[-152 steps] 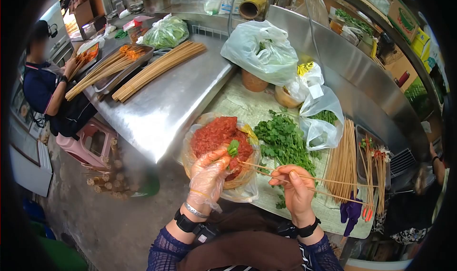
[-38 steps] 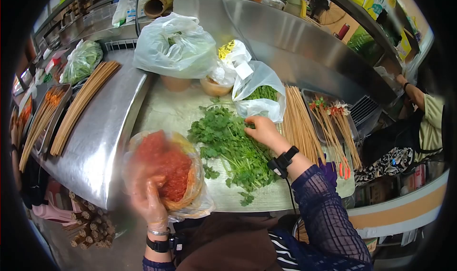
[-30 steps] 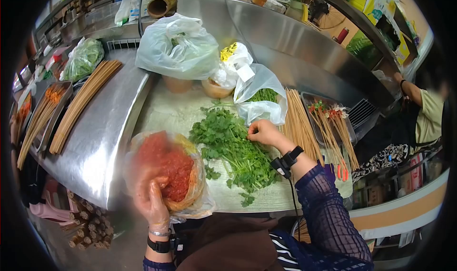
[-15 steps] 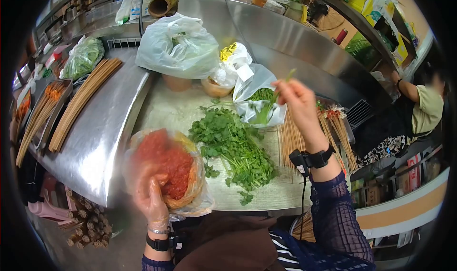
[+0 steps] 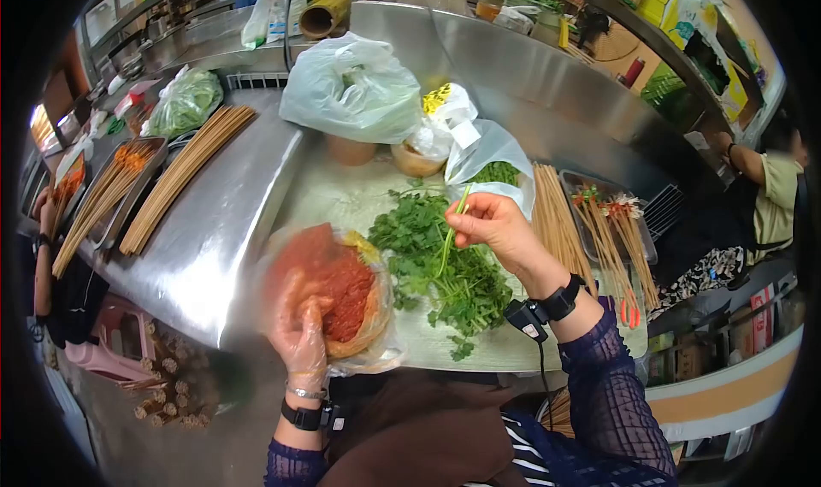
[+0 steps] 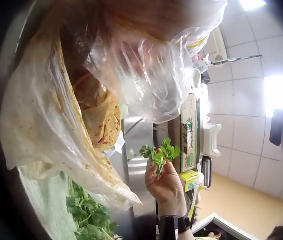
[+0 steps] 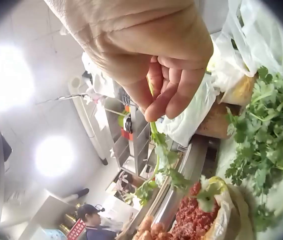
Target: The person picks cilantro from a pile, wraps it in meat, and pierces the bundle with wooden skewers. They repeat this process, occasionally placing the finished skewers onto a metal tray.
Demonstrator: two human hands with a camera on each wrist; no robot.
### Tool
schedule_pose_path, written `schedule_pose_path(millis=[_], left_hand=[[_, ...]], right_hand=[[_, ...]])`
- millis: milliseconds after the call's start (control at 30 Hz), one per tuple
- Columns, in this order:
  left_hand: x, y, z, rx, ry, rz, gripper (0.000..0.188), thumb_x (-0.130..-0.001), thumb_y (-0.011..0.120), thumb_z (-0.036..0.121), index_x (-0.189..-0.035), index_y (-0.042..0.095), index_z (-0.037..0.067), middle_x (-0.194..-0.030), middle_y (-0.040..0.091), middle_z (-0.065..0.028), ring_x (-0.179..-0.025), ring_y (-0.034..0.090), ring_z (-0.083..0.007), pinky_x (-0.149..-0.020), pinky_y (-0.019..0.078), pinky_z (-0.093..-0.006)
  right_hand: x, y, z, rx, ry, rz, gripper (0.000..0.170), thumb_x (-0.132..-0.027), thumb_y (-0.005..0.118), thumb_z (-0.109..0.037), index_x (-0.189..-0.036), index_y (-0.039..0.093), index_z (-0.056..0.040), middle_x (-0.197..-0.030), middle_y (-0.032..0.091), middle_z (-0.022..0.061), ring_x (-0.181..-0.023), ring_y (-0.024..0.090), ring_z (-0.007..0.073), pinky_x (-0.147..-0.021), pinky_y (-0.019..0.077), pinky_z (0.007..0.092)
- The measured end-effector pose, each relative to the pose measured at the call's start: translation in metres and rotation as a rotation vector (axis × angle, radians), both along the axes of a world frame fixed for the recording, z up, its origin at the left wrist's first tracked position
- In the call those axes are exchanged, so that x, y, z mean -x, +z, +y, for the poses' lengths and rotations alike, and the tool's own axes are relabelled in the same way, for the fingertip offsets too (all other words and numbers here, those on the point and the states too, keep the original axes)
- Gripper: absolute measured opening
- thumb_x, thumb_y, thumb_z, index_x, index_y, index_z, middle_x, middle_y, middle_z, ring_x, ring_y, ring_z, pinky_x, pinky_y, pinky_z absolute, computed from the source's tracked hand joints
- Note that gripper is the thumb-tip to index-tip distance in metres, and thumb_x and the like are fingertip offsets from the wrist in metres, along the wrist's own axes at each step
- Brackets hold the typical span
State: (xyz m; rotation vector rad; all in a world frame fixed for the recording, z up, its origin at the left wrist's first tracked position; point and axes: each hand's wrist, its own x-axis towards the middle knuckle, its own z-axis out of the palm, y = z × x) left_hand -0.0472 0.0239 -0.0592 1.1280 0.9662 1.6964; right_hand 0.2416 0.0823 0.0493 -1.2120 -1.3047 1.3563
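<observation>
My right hand (image 5: 496,230) pinches a cilantro sprig (image 7: 159,150) by its stem between thumb and fingers, above a pile of cilantro (image 5: 419,239) on the pale green board. In the right wrist view the leafy end hangs below my fingertips. My left hand (image 5: 299,333), in a thin clear plastic glove, rests with loosely bent fingers at the left side of red minced meat (image 5: 346,307). The meat sits in a plastic-lined bowl (image 5: 380,324). A lens smear blurs those fingers in the head view.
Bare bamboo skewers (image 5: 560,226) lie right of the cilantro, beside a tray of loaded skewers (image 5: 611,205). Behind stand a bagged bundle of greens (image 5: 351,94) and an open bag (image 5: 487,153). A steel counter (image 5: 222,222) on the left holds more skewers. People are at both sides.
Two skewers left my right hand after the oldest frame. It then reached into the cilantro, lifted a sprig, and has since come down and left. My left hand stayed by the meat.
</observation>
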Motion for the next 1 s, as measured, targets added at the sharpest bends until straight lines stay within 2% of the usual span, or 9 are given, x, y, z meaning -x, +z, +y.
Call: schedule_pose_path(millis=[67, 233, 367, 433, 600, 667, 767, 867, 1000], left_hand=[[-0.001, 0.001, 0.0, 0.022, -0.027, -0.021, 0.038, -0.088, 0.058, 0.0, -0.125, 0.051, -0.004, -0.109, 0.061, -0.0121, -0.085, 0.06, -0.0139, -0.078, 0.0508, -0.0264], [-0.01, 0.04, -0.002, -0.11, -0.113, 0.279, 0.035, -0.08, 0.062, -0.008, -0.115, 0.059, -0.004, -0.118, 0.06, -0.0113, -0.091, 0.059, -0.0125, -0.081, 0.0503, -0.026], [-0.029, 0.067, -0.01, 0.136, -0.332, 0.081, 0.045, -0.077, 0.065, -0.007, -0.121, 0.054, -0.005, -0.108, 0.061, -0.0114, -0.094, 0.06, -0.0132, -0.082, 0.0507, -0.0254], [-0.04, 0.069, -0.015, 0.194, -0.371, 0.052, 0.047, -0.077, 0.067, -0.007, -0.121, 0.053, -0.005, -0.102, 0.062, -0.0106, -0.093, 0.06, -0.0125, -0.079, 0.0511, -0.0246], [-0.054, 0.068, -0.02, 0.159, -0.333, 0.155, 0.031, -0.078, 0.068, -0.005, -0.107, 0.056, -0.003, -0.095, 0.064, -0.0071, -0.085, 0.061, -0.0102, -0.073, 0.0511, -0.0224], [-0.057, 0.067, -0.02, 0.186, -0.346, 0.11, 0.028, -0.079, 0.067, -0.005, -0.106, 0.057, -0.003, -0.095, 0.064, -0.0071, -0.084, 0.061, -0.0101, -0.073, 0.0507, -0.0225], [-0.054, 0.067, -0.021, 0.217, -0.372, 0.101, 0.022, -0.081, 0.064, -0.004, -0.103, 0.06, -0.004, -0.095, 0.065, -0.0072, -0.084, 0.06, -0.0098, -0.074, 0.0504, -0.0229], [-0.05, 0.065, -0.023, 0.236, -0.387, 0.089, 0.018, -0.082, 0.063, -0.003, -0.1, 0.062, -0.005, -0.094, 0.065, -0.0067, -0.083, 0.06, -0.0091, -0.075, 0.0502, -0.023], [-0.044, 0.065, -0.025, 0.28, -0.4, 0.109, 0.017, -0.083, 0.064, 0.001, -0.099, 0.063, -0.006, -0.092, 0.065, -0.0054, -0.081, 0.059, -0.0085, -0.074, 0.049, -0.022]], right_hand=[[0.012, -0.002, -0.007, -0.015, 0.055, -0.019, 0.015, -0.085, 0.068, -0.013, -0.096, 0.064, -0.0032, -0.077, 0.063, -0.0002, -0.064, 0.06, 0.0072, -0.061, 0.051, 0.0209], [0.041, 0.003, -0.023, -0.086, 0.178, -0.043, 0.012, -0.083, 0.069, -0.006, -0.091, 0.062, -0.0006, -0.077, 0.064, 0.002, -0.062, 0.061, 0.0068, -0.056, 0.0479, 0.019], [0.055, 0.003, -0.035, -0.152, 0.239, -0.101, 0.012, -0.083, 0.069, -0.007, -0.089, 0.061, 0.0005, -0.072, 0.062, 0.0013, -0.061, 0.059, 0.0055, -0.055, 0.0448, 0.0187], [0.061, 0.003, -0.041, -0.15, 0.235, -0.086, 0.012, -0.083, 0.069, -0.008, -0.088, 0.061, 0.0007, -0.068, 0.061, -0.0003, -0.06, 0.057, 0.0041, -0.054, 0.0437, 0.019], [0.063, -0.011, -0.044, -0.137, 0.201, -0.001, 0.013, -0.082, 0.07, -0.008, -0.089, 0.061, 0.0, -0.069, 0.06, -0.0022, -0.061, 0.055, 0.002, -0.053, 0.0416, 0.0179], [0.065, -0.011, -0.048, -0.117, 0.197, 0.054, 0.014, -0.082, 0.07, -0.008, -0.09, 0.062, -0.0001, -0.069, 0.06, -0.0028, -0.061, 0.054, 0.0013, -0.052, 0.0406, 0.0174], [0.06, -0.014, -0.047, -0.135, 0.212, 0.003, 0.016, -0.082, 0.07, -0.007, -0.093, 0.062, 0.0, -0.07, 0.059, -0.0032, -0.059, 0.051, 0.0006, -0.052, 0.0402, 0.0168], [0.057, -0.014, -0.049, -0.077, 0.192, 0.077, 0.016, -0.081, 0.071, -0.007, -0.095, 0.063, -0.0014, -0.071, 0.06, -0.0015, -0.059, 0.054, 0.0022, -0.054, 0.0437, 0.017], [0.056, -0.015, -0.05, -0.06, 0.182, 0.106, 0.016, -0.081, 0.072, -0.009, -0.093, 0.064, -0.0021, -0.07, 0.06, -0.0023, -0.059, 0.053, 0.002, -0.053, 0.0422, 0.017]])
